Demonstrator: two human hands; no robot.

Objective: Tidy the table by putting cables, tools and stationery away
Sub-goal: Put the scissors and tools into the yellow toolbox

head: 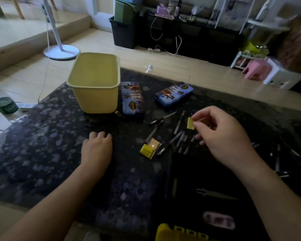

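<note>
Dark speckled stone forms the table top [42, 136] on which the work is laid out. At the far left of the table we see a yellow bin [96, 100], upright and open-topped, with a blue printed tin [132, 100] just beside its right wall and a second blue tin [174, 94] lying apart from the first, further right. Nearer the person, a loose group of dark pens [178, 136] lies scattered at various angles in the middle of the table, and a small yellow box [149, 149], its flap open, rests at the left edge of that group. The right hand [222, 134] is raised above the pens and pinches a small yellow slip [191, 123] between thumb and fingertips; the remaining fingers are curled inward. What the slip is we cannot tell. The left hand [96, 148] rests palm down on bare stone, well to the left of the pens, its fingers loosely bent with the tips touching the surface and holding nothing. Close to the near edge we note a black pouch [198, 171] bearing a slim pointed tool [215, 193], and nearer still a pinkish object [219, 220], blurred. On the floor beyond the table stands a white fan base [61, 52].
</note>
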